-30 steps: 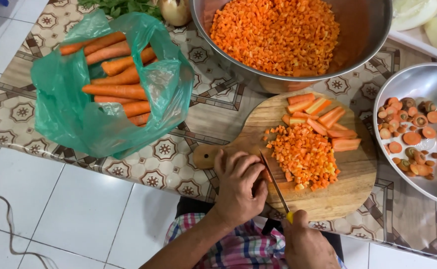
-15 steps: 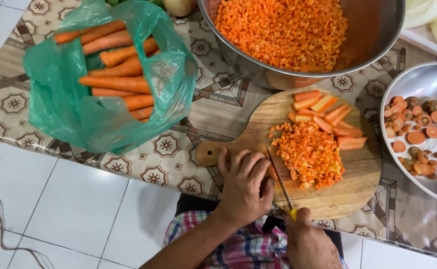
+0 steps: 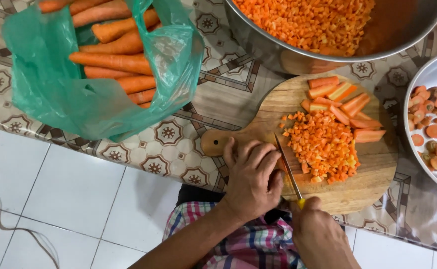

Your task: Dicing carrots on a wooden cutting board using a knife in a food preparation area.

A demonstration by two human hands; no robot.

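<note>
A round wooden cutting board point(image 3: 373, 174) lies on a patterned mat. On it sit a heap of diced carrot point(image 3: 323, 147) and several carrot sticks point(image 3: 345, 104) at its far side. My left hand point(image 3: 251, 177) presses down on the board's near left part, fingers curled over a carrot piece that is mostly hidden. My right hand point(image 3: 318, 234) grips the yellow handle of a knife point(image 3: 288, 167), whose thin blade stands right against my left fingers, beside the diced heap.
A green plastic bag point(image 3: 54, 94) of whole carrots point(image 3: 111, 62) lies at the left. A large steel bowl point(image 3: 288, 47) of diced carrot stands behind the board. A steel bowl point(image 3: 418, 89) with carrot ends is at the right. White floor tiles and a thin cord point(image 3: 9, 224) lie at lower left.
Both hands stay at the board's near edge with the knife against my left fingers. The view has drifted, so everything appears slightly shifted in frame.
</note>
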